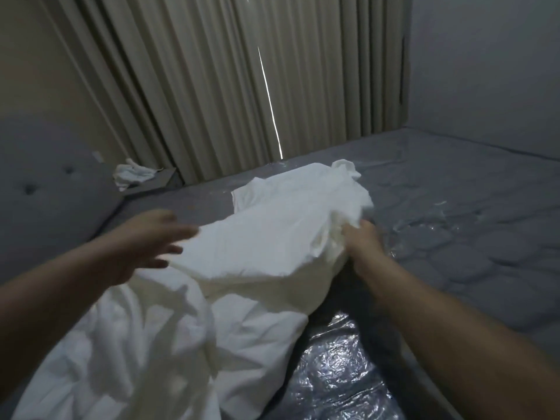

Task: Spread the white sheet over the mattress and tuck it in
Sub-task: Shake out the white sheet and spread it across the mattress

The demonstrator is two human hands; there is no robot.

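Sheet bunched on mattress, one hand gripping.

The right hand [362,237] has its fingers closed into a bunched fold of the white sheet [266,237]; the left hand [151,241], blurred, has its fingers spread, touching the sheet's left edge without a grip. The sheet lies crumpled on the near left part of the grey quilted mattress [454,207], which is wrapped in clear plastic. Beyond: tufted grey headboard [45,183] at left, beige curtains [227,86], and a white cloth [130,174] on a side surface.

Beige curtains [212,86] hang closed behind the bed; a crumpled white cloth [131,174] lies beside the grey padded headboard [51,189].
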